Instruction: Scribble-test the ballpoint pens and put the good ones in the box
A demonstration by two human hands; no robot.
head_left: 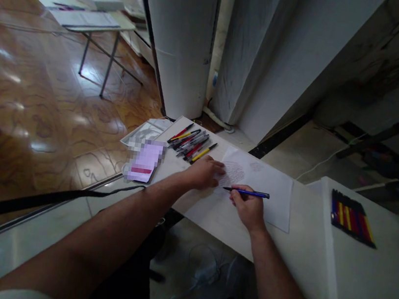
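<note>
A blue pen (254,194) is gripped in my right hand (248,208), its tip pointing left at the paper. The white sheet (276,207) lies on a narrow table (305,243) and bears a patch of reddish scribble (232,173) and a smaller mark near its top. My left hand (204,172) rests flat with fingers stretched over the sheet's left part. Just beyond it lies a loose pile of pens (190,143) in red, yellow, black and clear. Whether the pen tip touches the paper I cannot tell.
A phone (145,161) with a lit screen lies left of the pens. At the right, a pack of coloured pens (353,218) sits on a white box-like surface (371,272). A white column (181,43) stands behind the table. A small folding table (80,19) is further back left.
</note>
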